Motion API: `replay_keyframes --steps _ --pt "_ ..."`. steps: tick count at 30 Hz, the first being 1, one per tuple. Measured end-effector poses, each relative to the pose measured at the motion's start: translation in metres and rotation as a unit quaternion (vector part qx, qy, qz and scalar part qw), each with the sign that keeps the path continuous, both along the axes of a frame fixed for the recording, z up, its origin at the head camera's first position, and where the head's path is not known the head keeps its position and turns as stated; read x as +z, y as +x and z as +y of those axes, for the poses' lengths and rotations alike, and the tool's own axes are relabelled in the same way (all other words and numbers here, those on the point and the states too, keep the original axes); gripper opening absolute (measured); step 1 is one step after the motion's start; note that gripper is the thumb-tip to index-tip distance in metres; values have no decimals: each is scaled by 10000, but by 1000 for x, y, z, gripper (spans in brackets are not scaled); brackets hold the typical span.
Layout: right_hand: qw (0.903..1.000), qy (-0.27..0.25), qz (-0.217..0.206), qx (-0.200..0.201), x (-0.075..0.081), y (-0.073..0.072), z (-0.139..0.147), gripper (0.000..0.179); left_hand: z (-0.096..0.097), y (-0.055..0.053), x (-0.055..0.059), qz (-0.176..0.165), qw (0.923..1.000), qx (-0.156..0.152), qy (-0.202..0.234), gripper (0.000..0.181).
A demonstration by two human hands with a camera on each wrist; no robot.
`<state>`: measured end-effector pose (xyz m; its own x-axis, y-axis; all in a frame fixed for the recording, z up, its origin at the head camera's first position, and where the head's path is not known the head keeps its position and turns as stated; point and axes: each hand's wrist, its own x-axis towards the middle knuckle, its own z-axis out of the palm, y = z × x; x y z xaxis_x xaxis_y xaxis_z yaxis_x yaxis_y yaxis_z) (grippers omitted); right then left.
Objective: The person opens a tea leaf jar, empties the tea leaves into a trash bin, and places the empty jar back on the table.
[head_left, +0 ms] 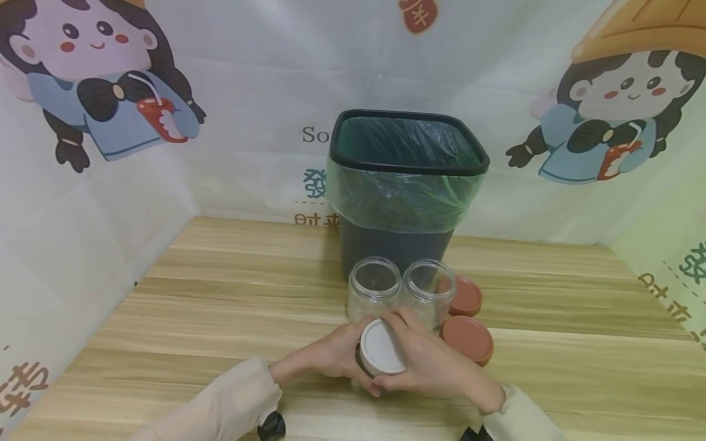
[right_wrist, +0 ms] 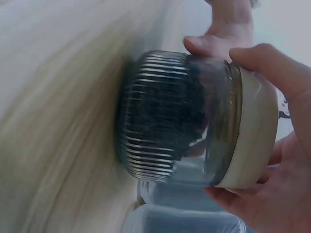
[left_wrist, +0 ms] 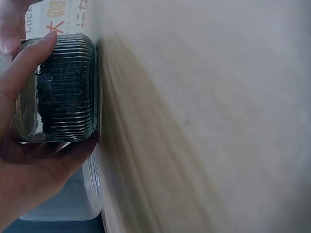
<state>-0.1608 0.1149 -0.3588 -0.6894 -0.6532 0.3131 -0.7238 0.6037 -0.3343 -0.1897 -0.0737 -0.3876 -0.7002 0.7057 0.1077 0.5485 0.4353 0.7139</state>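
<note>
A ribbed glass jar [right_wrist: 160, 116] with dark contents in its lower part stands on the wooden table, capped by a white lid [head_left: 380, 348]. My left hand [head_left: 335, 354] grips the glass body from the left, thumb on the near side, as the left wrist view shows on the jar [left_wrist: 68, 92]. From the right, my right hand [head_left: 432, 361] holds the lid, with fingers and thumb curled round its rim. Just behind the hands are two clear glass jars without lids, the left jar [head_left: 375, 282] and the right jar [head_left: 430, 285], side by side.
Two reddish lids lie right of the clear jars, a far lid [head_left: 467, 297] and a near lid [head_left: 467, 340]. A dark bin [head_left: 394, 245] with a green plastic liner [head_left: 408, 196] stands behind the jars. Printed cloth [head_left: 248, 122] walls the table's back and sides.
</note>
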Motion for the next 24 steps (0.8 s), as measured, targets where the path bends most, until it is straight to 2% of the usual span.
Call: replay_keyframes --steps 3,7,16,20,24 --pt "9997 -93 -201 145 3 -2 2 77 0 0 0 -130 9999 -28 53 85" --pt "9991 -129 -220 328 4 -5 3 77 0 0 1 -244 9996 -21 100 88" --pt "9966 -29 -290 767 9 -9 4 78 -1 -1 2 -329 9993 -119 141 94" --pt "9946 36 -483 918 11 -10 5 81 -1 -1 2 -395 9989 -192 180 93" --pt "9928 181 -643 997 12 -10 5 83 -1 0 2 -359 9992 -138 141 91"
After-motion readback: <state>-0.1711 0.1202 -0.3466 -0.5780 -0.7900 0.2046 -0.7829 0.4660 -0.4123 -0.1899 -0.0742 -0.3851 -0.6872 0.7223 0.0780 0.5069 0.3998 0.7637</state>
